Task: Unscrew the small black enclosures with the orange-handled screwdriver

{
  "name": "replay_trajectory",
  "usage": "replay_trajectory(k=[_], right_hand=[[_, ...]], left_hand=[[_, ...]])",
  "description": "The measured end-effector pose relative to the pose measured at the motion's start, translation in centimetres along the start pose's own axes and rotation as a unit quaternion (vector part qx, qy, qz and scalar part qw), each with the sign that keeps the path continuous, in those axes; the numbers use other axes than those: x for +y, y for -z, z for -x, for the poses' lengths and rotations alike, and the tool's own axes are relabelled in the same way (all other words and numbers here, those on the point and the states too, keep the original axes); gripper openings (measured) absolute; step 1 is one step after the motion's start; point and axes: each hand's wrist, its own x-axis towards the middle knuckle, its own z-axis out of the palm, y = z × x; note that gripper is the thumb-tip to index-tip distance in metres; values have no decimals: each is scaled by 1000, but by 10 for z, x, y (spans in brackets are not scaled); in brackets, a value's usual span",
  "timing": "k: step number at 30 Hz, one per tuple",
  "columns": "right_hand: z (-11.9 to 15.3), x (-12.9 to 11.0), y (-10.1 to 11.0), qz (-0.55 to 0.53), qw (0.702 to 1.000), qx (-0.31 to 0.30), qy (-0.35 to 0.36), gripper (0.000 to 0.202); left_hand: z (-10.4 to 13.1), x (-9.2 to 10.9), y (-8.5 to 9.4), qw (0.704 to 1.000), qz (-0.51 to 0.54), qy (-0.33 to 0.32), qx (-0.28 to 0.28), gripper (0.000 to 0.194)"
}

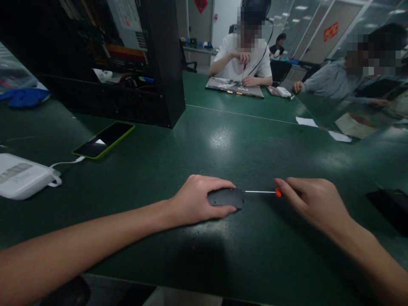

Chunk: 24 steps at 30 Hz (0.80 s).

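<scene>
A dark grey computer mouse (225, 199) lies on the green table (153, 170), apparently with its underside up. My left hand (199, 199) grips it from the left, thumb and fingers along its two long sides. To the right, my right hand (310, 195) is closed round the orange-red handle of a screwdriver (259, 192). The thin metal shaft runs level to the left, and its tip meets the right end of the mouse. Most of the handle is hidden inside my right hand.
An open black computer case (175, 63) stands at the back left. Before it lie a green-edged phone (103, 140) and a cabled white power bank (24, 176). A black object (390, 208) is at the right. Across the table, a person (242, 55) works on a flat panel (236, 87).
</scene>
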Motion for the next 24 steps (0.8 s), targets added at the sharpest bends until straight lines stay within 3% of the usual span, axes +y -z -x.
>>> replay_trajectory(k=[6,12,18,24], right_hand=[[-19,-1,6,12,999,-15,32,62],[-36,4,-8,-91,994,-60,16,61],[-33,-3,-25,-145,987,-65,0,61],[-26,-8,-26,-158,986,-45,0,58]], left_hand=[[-1,0,0,1000,-1,-2,5,44],[-1,1,0,1000,0,0,-1,44],[-1,2,-1,1000,0,0,5,44],[-1,1,-1,1000,1,-6,10,44]])
